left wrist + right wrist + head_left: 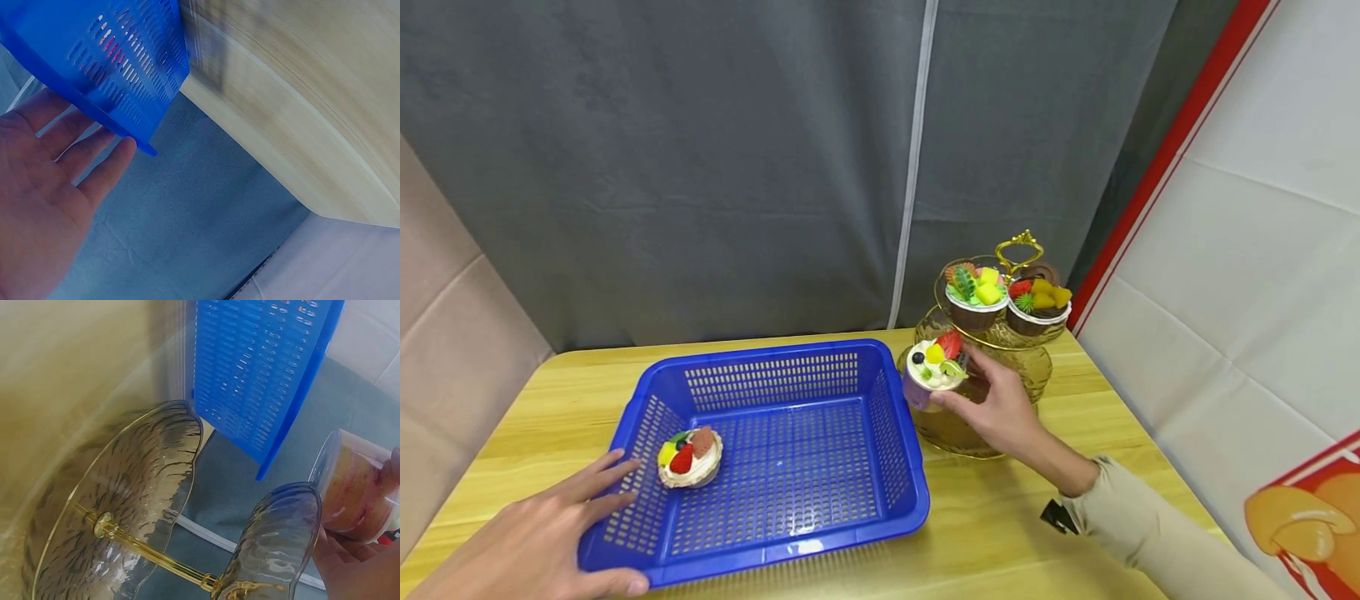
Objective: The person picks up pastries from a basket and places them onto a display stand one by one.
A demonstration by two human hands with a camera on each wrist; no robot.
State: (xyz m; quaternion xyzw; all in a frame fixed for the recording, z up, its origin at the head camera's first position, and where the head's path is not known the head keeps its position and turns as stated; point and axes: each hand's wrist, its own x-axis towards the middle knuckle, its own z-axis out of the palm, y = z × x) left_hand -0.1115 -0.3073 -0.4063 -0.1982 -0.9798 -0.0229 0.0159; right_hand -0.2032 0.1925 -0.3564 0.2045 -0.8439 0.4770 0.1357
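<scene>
My right hand (pixel 1003 408) pinches a dessert cup (pixel 931 371) between thumb and fingers, beside the tiered cake stand (pixel 1037 371). The cup has white cream, a strawberry slice, a blueberry and a lime slice on top; its clear side with pinkish-brown layers (pixel 353 487) shows in the right wrist view. My left hand (pixel 542 533) rests at the left rim of a blue plastic basket (pixel 752 554), fingers stretched over the edge; in the left wrist view the fingers (pixel 94 144) are straight against the rim. Inside the basket, at the left, sits a fruit tart (pixel 691 458).
Two fruit-topped chocolate cupcakes, one with green cream (pixel 976 296) and one with dark cream (pixel 1037 307), stand on the top tier under a gold handle (pixel 1018 250). A wooden table (pixel 1060 517) carries everything. Behind hangs a grey curtain (pixel 775 167); a white panel (pixel 1240 275) borders the right.
</scene>
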